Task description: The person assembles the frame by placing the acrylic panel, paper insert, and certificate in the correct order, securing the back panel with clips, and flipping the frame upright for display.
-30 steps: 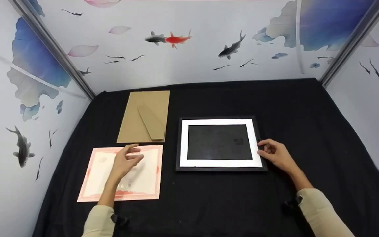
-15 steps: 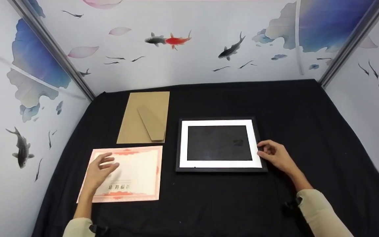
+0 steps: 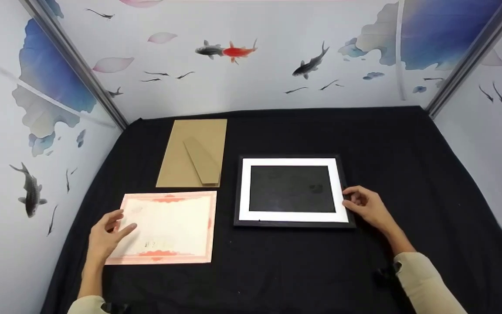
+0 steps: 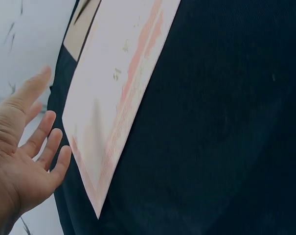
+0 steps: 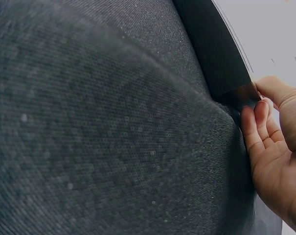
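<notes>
A pink-bordered certificate [image 3: 168, 226] lies flat on the black cloth at the left. Over its left edge hovers my left hand [image 3: 104, 235], fingers spread and nothing in them; the left wrist view shows the same hand [image 4: 28, 152] beside the paper's corner. Right of the certificate lies a black picture frame [image 3: 294, 224] with a white mat [image 3: 244, 192] around a dark middle. My right hand [image 3: 366, 207] holds this frame by its right side. In the right wrist view the thumb is on the frame's edge [image 5: 218, 49], with the fingers [image 5: 253, 129] curled against its side.
Behind the certificate lies a brown backing board [image 3: 172, 152] with a folded stand leg [image 3: 201, 161]. Black cloth [image 3: 277, 274] covers the table. White panels [image 3: 268, 87] printed with fish and leaves stand at the back and both sides.
My left hand has moved left and toward me, from over the middle of the certificate to its left edge. The right hand stays at the picture frame's right side.
</notes>
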The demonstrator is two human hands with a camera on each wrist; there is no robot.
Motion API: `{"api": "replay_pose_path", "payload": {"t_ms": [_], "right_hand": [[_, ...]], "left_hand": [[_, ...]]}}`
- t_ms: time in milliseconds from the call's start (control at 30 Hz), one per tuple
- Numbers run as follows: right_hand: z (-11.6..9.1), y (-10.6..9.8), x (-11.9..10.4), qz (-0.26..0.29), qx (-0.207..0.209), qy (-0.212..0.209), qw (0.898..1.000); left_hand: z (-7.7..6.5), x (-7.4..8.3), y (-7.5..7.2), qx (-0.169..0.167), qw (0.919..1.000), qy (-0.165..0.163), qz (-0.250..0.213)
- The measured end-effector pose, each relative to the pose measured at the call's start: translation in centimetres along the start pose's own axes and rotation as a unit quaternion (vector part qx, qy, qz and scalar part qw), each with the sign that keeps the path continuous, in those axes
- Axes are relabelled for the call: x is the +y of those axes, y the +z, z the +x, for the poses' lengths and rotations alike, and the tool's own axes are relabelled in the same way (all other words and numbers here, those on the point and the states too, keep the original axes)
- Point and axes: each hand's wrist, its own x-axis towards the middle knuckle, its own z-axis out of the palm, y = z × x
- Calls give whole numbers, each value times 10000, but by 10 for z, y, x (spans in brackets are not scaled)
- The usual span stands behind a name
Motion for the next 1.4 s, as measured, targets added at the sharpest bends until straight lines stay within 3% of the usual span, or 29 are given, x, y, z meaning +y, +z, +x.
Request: {"api": "replay_pose_path", "payload": {"t_ms": [300, 500, 733, 900, 1033, 1167, 1267, 1400], "right_hand": [[-1, 1, -8, 5, 5, -20, 10000], [-1, 1, -7, 26, -7, -63, 10000], [-1, 2, -8, -40, 48, -59, 10000], [-2, 2, -9, -46, 76, -27, 10000], [-2, 2, -9, -26, 76, -32, 10000], [-2, 2, -9, -65, 83, -45, 9999], [-2, 2, -8, -72, 99, -45, 9999], [-2, 2, -8, -31, 96, -43, 9999]], "left_hand": [[-6, -21, -17, -265, 9990, -117, 352], [-11, -32, -24, -573, 9955, -457, 602], [-11, -37, -25, -994, 9878, -637, 1015], [-10, -37, -23, -1072, 9857, -691, 1100], [-13, -35, -21, -962, 9884, -696, 946], [-16, -35, -19, -442, 9969, -243, 599], [-18, -34, -16, -45, 9983, -57, 570], [-19, -33, -14, 189, 9972, -272, 674]]}}
